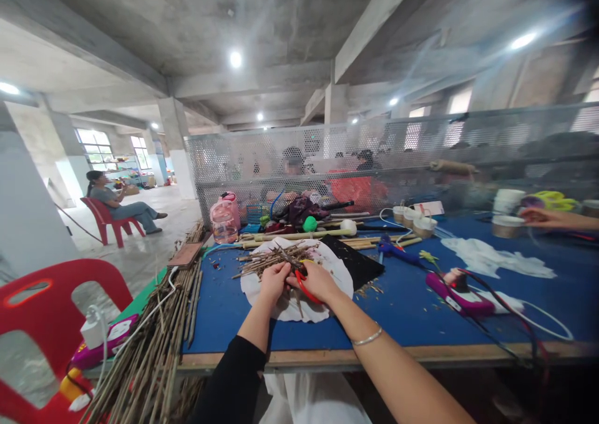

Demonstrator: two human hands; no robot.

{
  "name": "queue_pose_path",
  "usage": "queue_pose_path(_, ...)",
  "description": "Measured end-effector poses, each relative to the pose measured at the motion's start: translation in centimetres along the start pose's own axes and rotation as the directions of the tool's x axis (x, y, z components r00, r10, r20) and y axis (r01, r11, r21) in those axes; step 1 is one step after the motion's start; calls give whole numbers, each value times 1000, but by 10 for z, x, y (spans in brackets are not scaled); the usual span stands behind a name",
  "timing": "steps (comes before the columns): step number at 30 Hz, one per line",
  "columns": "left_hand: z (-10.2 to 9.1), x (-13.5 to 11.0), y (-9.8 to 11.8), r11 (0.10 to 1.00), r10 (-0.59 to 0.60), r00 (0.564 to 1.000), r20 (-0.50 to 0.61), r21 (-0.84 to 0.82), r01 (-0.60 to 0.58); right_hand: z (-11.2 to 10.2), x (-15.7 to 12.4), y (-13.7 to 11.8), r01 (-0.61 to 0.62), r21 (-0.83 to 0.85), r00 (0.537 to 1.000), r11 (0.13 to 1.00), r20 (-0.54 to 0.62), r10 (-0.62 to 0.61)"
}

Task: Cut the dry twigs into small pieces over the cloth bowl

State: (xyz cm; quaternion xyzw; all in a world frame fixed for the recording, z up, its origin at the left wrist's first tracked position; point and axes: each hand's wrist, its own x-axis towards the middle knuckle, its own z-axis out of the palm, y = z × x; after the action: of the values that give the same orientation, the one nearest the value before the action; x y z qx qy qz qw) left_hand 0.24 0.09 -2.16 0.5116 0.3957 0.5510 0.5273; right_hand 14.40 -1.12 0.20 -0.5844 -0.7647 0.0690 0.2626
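Note:
My right hand (316, 280) is closed round the red-handled scissors (302, 279), whose dark blades point away from me. Close beside it, my left hand (275, 280) has its fingers pinched together near the blades; a thin twig seems to be in them, though the fingers partly hide it. Both hands are over a round white sheet (344, 280) on the blue table. Cut twigs (262, 259) lie in a loose heap on that sheet, just beyond my hands. A few short pieces lie below my fingers.
A long bundle of sticks (154, 343) lies along the table's left side, by a red chair (70, 287). Power strips (461, 296) with cables lie right and left. A perforated metal screen (262, 156) stands behind. Another person's hand (538, 217) is near paper cups (508, 226).

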Motion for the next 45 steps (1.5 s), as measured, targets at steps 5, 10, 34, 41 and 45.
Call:
queue_pose_path(5, 1, 0, 2, 1000, 19, 999, 36, 20, -20, 2, -2, 0, -28, -26, 999, 999, -30, 27)
queue_pose_path(10, 0, 2, -1, 998, 4, 1000, -10, 55, -3, 2, -4, -5, -105, 26, 994, 994, 39, 104)
queue_pose_path(34, 2, -1, 2, 996, -2, 1000, -4, 91, 2, -5, -3, -2, -43, -53, 997, 998, 67, 46)
queue_pose_path(41, 2, -4, 3, 995, -51, 998, -26, 81, 53, -8, -3, -6, -131, -47, 986, 990, 99, 135)
queue_pose_path(45, 2, -5, 6, 986, -124, 988, -90, 101, 133, -10, -2, -6, -151, -15, 982, 988, 110, 152)
